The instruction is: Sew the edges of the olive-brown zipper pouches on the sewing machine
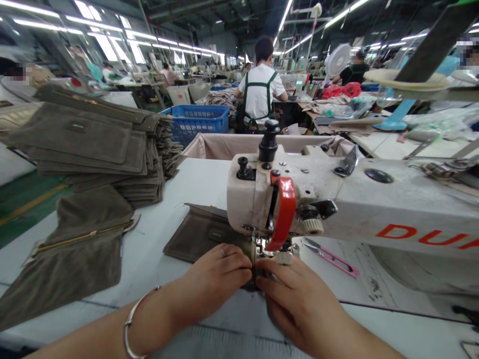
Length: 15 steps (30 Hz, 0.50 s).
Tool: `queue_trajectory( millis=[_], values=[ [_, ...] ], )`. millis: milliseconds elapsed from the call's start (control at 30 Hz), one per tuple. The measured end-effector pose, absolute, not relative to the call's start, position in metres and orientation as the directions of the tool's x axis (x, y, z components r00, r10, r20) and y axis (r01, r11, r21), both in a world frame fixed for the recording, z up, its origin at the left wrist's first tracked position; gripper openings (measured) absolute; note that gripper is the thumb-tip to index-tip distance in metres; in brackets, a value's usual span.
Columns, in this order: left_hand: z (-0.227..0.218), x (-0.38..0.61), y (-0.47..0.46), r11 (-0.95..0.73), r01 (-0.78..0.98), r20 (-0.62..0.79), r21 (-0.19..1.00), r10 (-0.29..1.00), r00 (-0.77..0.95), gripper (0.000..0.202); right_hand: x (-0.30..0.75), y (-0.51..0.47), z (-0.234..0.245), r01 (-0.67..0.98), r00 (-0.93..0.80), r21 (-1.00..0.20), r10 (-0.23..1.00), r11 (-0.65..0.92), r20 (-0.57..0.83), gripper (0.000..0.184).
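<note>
Under the needle of a white sewing machine [337,194] lies a dark brown-grey fabric panel [198,234] with a small label on it. My left hand [220,269] is closed on the panel's near right part, fingertips just left of the presser foot [264,244]. Close beside it, my right hand [292,294] pinches the same panel's edge, right at the foot. The fingertips of both hands nearly meet across the edge. A red guard [282,212] on the machine head stands above my right hand. The exact stitching point is partly hidden.
Pink-handled thread snips [333,257] lie right of the needle. At left rise a tall stack of brown-grey fabric pieces [90,144] and a zippered piece [86,239]. Behind the table [149,234] are a pink cloth-lined bin [217,144], a blue crate [200,119] and a seated person [262,85].
</note>
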<state>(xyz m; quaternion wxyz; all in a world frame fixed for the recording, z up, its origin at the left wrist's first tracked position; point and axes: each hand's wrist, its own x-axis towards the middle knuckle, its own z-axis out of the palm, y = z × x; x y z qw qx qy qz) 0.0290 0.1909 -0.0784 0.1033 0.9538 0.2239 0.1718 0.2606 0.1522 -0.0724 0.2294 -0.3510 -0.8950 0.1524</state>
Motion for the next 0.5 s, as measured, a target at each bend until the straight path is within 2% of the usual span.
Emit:
queue_trajectory(
  millis=[167,300,500],
  values=[
    [-0.083,0.026,0.198,-0.900,0.376,0.313,0.218,0.430,0.847,0.013,0.257,0.154,-0.075,0.540,-0.622,-0.446,0.696,0.713,0.358,0.041],
    [-0.082,0.028,0.208,-0.902,0.381,0.355,0.205,0.431,0.829,0.013,0.254,0.157,-0.081,0.566,-0.578,-0.412,0.700,0.714,0.420,0.041],
    [-0.079,0.034,0.225,-0.874,0.410,0.362,0.262,0.483,0.797,0.014,0.252,0.163,-0.088,0.675,-0.532,-0.357,0.762,0.645,0.370,0.038]
  ],
)
